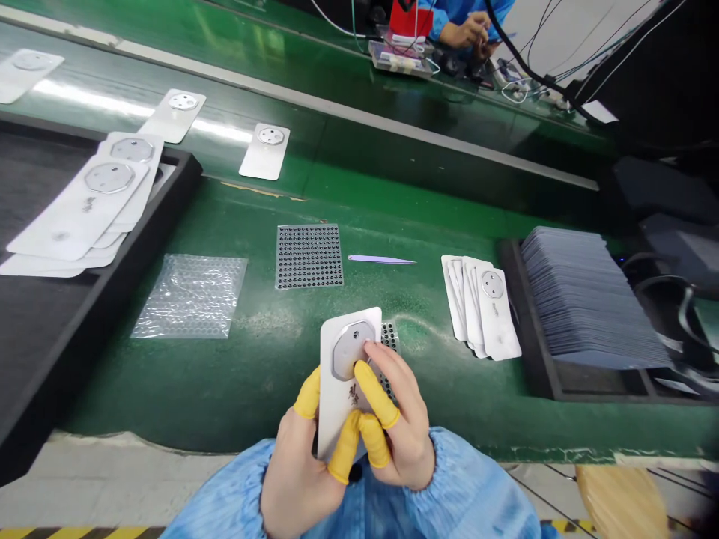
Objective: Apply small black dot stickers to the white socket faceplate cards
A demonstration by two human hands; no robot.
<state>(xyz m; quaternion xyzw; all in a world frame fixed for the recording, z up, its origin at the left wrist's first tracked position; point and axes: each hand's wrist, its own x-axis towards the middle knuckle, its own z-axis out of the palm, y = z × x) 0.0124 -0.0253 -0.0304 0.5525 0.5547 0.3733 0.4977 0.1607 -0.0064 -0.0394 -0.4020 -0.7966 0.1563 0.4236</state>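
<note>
Green bench top (194,400) stretches away, purple tweezers (382,260) lying on it. Over its near side, a white panel (335,404) is pinched in the left hand (300,464); the right hand (407,434) sets a capped fingertip (362,376) against its silver disc (344,358), but I cannot tell whether it grips.

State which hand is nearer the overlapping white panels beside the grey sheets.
Right. The right hand is left of the white panels and lower in the picture; the left hand is farther left.

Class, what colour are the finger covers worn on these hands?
Yellow; the finger covers show best in the head view.
</note>
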